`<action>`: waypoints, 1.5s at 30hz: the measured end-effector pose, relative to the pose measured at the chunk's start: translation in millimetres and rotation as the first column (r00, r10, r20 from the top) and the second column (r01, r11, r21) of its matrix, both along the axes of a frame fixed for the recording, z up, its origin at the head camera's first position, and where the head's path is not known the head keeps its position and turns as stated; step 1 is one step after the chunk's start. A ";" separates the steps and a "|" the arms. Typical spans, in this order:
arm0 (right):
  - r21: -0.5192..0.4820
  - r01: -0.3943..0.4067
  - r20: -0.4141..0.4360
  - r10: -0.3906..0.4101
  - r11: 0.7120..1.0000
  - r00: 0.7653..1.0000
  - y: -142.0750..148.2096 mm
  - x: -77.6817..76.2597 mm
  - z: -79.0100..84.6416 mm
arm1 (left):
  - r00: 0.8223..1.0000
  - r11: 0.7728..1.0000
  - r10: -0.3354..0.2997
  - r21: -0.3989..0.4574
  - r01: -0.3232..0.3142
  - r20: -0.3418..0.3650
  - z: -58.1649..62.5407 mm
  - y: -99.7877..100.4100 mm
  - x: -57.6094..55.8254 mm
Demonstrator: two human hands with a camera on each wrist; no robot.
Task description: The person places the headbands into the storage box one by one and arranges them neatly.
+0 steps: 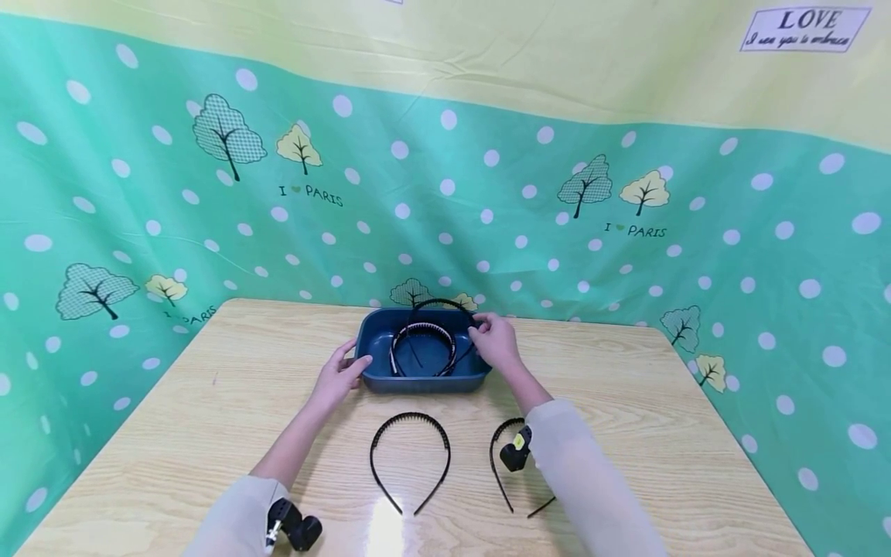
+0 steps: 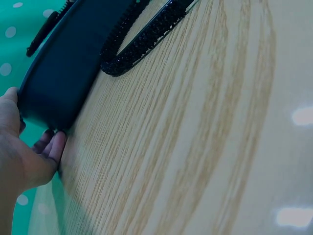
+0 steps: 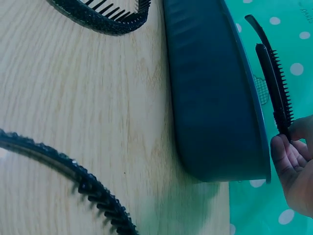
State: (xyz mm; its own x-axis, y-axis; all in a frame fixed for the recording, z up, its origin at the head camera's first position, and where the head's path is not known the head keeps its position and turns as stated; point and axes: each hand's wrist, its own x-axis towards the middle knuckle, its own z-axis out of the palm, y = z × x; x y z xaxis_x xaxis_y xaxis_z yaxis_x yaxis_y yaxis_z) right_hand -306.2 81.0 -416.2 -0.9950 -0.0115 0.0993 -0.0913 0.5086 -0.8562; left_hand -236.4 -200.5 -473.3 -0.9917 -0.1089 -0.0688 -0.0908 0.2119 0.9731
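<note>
Your left hand [image 1: 341, 375] has the left end of the blue bin [image 1: 425, 384], thumb over the rim, fingers against the outside and low on the wall per the left wrist view. Your right hand [image 1: 497, 340] is at the bin's right end, pinching the raised headband [image 1: 437, 300] narrow between thumb and fingers. That headband is black and toothed, tilted above the bin with its arch over the far rim and its legs slanting down into the bin. Under it, inside the bin, lies the ring-like headband stock [image 1: 423, 326], dark with a pale edge on one side; can't tell whether that's one band or several. Near side of the bin you've got two more black toothed ones: the middle headband [image 1: 411, 415] straight out from the bin, and the right-hand headband [image 1: 492, 456] nearer your right side, partly covered by your right wrist camera [image 1: 515, 451] and sleeve [image 1: 592, 480]. Both have arches toward the bin, tips away from it; surfaces look glittery in the wrist views. Bin sits on the wood-grain table [image 1: 626, 402], close to its far edge, with the green dotted cloth [image 1: 445, 224] hanging behind.
</note>
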 end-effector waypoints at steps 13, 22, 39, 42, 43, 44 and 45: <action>0.003 -0.024 -0.024 0.024 1.000 0.999 -11.8 2.0 -7.5 | 1.000 1.000 0.008 -0.004 -0.008 0.030 -2.4 0.2 -2.2; 0.005 -0.015 -0.025 0.016 1.000 1.000 -17.2 2.2 -12.1 | 1.000 1.000 0.005 0.001 -0.005 0.026 -3.3 -0.4 -4.6; 0.064 -0.025 -0.032 0.028 0.998 0.999 -24.6 3.3 -14.2 | 1.000 1.000 -0.009 0.000 0.009 0.028 0.7 -0.6 -1.6; 0.101 -0.019 -0.050 0.024 0.995 0.998 -25.5 2.0 -15.4 | 1.000 1.000 -0.011 0.000 0.011 0.027 0.7 -1.0 -1.8; 0.109 -0.018 -0.051 0.024 0.994 0.998 -25.8 1.6 -15.7 | 1.000 1.000 -0.010 0.001 0.010 0.027 0.6 -1.1 -1.9; 0.118 -0.017 -0.054 0.023 0.993 0.998 -26.1 1.3 -15.9 | 1.000 1.000 -0.008 0.000 0.008 0.027 0.5 -1.2 -2.0; 0.126 -0.017 -0.056 0.024 0.992 0.998 -26.5 1.1 -16.1 | 1.000 1.000 -0.007 -0.001 0.007 0.027 0.4 -1.3 -2.0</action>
